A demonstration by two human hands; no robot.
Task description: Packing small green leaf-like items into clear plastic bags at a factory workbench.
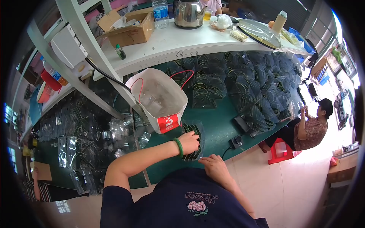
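Observation:
On the green table before me lies a clear plastic bag (pixel 197 128) holding dark, thin curved pieces with pale edges; I cannot make out exactly what they are. My left hand (pixel 189 143), with a green bangle at the wrist, lies over the middle of this bag, its fingers curled onto it and partly hidden. At the bag's near right corner, my right hand (pixel 215 167) pinches the plastic edge between thumb and fingers. Just beyond the bag stands a white paper carrier bag (pixel 173 102) with red handles, open at the top, with clear plastic inside.
Many similar filled bags (pixel 258 87) are heaped at the far right. More clear packets (pixel 78 152) lie to the left. A small black device (pixel 236 142) with a cable sits near the table edge. A white shelf (pixel 167 49) bears a kettle (pixel 189 15). A person (pixel 313 123) sits at right.

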